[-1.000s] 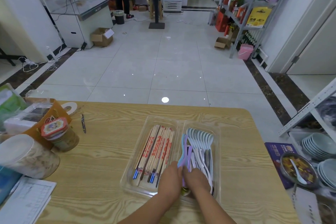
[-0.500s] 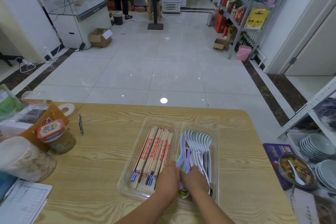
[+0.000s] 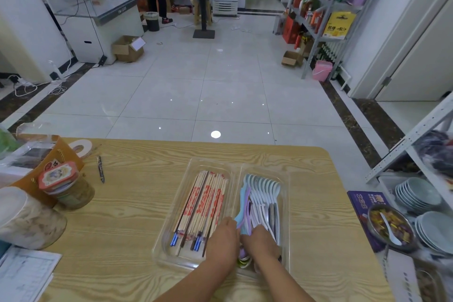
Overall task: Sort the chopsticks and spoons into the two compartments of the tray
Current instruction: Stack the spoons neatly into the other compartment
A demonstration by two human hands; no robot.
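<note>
A clear two-compartment tray (image 3: 169,224) lies on the wooden table. Its left compartment holds several paper-sleeved chopsticks (image 3: 204,206). The right compartment holds a row of white spoons (image 3: 266,193), with blue and purple coloured spoons (image 3: 245,206) along the divider. My left hand (image 3: 224,240) and my right hand (image 3: 261,240) are side by side at the tray's near end. Their curled fingers close on the handles of the coloured spoons between them. The fingertips are hidden under the hands. A green and purple spoon end (image 3: 244,259) shows between my wrists.
On the left stand a lidded jar (image 3: 67,186), a round container (image 3: 27,218), a brown bag (image 3: 52,154) and papers (image 3: 22,274); a pen (image 3: 100,169) lies beyond. A purple box (image 3: 365,206) and a food bowl (image 3: 389,228) sit at the right edge, stacked plates (image 3: 416,193) beyond.
Both hands stay at the near end of the spoon compartment on the coloured spoon handles. Only the view has shifted slightly.
</note>
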